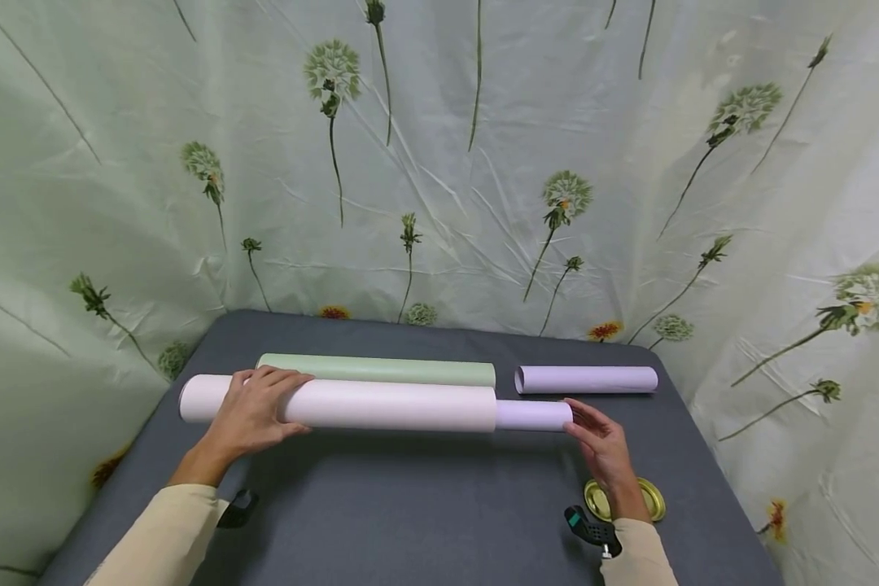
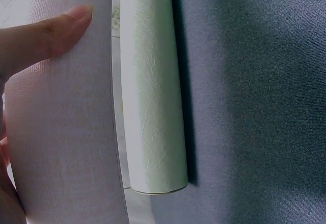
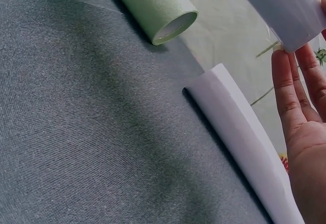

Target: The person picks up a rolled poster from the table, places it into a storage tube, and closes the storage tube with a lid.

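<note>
A long pale pink tube (image 1: 403,405) is held level above the table by my left hand (image 1: 255,411), which grips it near its left end. In the left wrist view the thumb (image 2: 71,25) lies along the tube's textured surface. Out of the tube's right end sticks a thinner lavender paper roll (image 1: 533,415); the rest of it is hidden inside. My right hand (image 1: 602,448) holds this roll at its outer end, between the thumb and fingertips. The right wrist view shows the fingers (image 3: 288,84) at the roll's end.
Behind the pink tube a light green tube (image 1: 381,369) lies on the dark grey table (image 1: 410,505). Another lavender paper roll (image 1: 589,379) rests at the back right. A round gold lid (image 1: 653,498) sits under my right wrist. Floral curtains (image 1: 469,203) hang beyond the table edges.
</note>
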Motion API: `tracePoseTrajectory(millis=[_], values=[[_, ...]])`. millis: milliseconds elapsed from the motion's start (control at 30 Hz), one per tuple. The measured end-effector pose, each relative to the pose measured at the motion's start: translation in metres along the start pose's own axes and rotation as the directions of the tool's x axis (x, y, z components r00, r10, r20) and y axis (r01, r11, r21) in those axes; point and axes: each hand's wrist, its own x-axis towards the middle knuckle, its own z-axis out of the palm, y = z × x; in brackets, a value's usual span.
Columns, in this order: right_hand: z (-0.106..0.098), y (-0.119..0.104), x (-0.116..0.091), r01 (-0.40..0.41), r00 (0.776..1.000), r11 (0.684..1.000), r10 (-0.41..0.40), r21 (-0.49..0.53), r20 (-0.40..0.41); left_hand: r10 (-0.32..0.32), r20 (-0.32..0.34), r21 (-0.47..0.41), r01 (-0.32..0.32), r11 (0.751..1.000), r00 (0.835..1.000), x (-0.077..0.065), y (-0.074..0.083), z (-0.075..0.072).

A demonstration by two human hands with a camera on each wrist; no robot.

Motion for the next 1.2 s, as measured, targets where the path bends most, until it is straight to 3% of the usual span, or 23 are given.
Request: tracePoseTrajectory(millis=[133,400,800,1200], values=[[0.003,-0.004,0.000,-0.015,1.000,1.000,0.016,0.017,-0.014,-0.004,0.002,-0.006,0.004,1.000,1.000,0.000,0.000,0.001],[0.008,-0.011,0.002,-0.072,0.996,0.996,0.068,-0.060,-0.062,-0.004,-0.003,-0.013,0.004,1.000,1.000,0.001,0.002,0.004],[0.020,-0.008,0.005,-0.065,0.998,0.998,0.066,0.011,-0.012,0.015,-0.011,-0.021,-0.016,1.000,1.000,0.004,0.003,0.004],[0.029,-0.005,0.011,-0.046,0.998,0.999,0.046,0.006,0.032,0.006,-0.013,-0.008,-0.006,1.000,1.000,0.001,0.004,0.006]])
